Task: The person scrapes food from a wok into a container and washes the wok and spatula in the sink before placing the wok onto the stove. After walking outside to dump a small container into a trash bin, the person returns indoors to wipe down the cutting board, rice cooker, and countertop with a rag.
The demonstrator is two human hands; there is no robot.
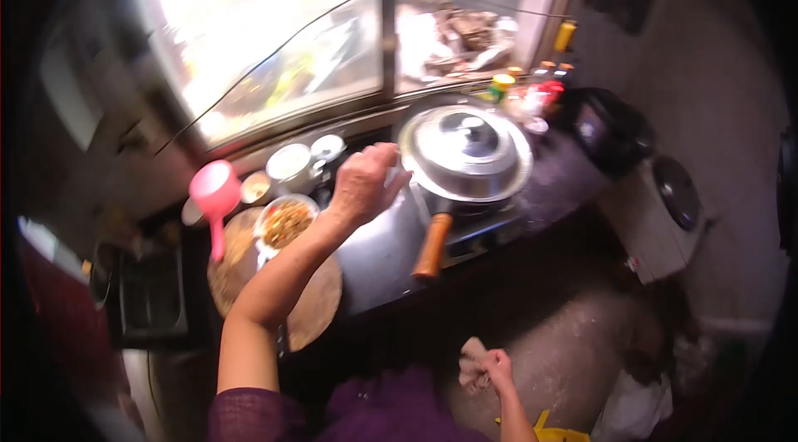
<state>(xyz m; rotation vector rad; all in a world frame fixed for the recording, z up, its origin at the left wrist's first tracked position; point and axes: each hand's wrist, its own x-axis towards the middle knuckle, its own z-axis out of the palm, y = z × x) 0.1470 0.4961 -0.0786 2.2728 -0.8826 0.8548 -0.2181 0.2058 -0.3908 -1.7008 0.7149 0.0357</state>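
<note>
My left hand [364, 184] is raised over the counter, just left of a wok [414, 114] with a shiny metal lid [478, 147] on it. Its fingers are curled, and what they hold, if anything, is hidden. The wok's wooden handle [433, 247] points toward me. Low in the view, away from the counter, my right hand [499, 367] is closed on a crumpled beige cloth [474, 365]. Beneath my left forearm, a white bowl of chopped food [287, 222] sits on a round wooden cutting board [320, 305].
A pink ladle [214, 189] lies over the board's left side, near a small bowl [255, 187] and a white container [289, 164]. Bottles and jars [544, 93] stand right of the wok by the window. A dark sink [154, 292] is at the left, a black appliance [611, 126] at the right.
</note>
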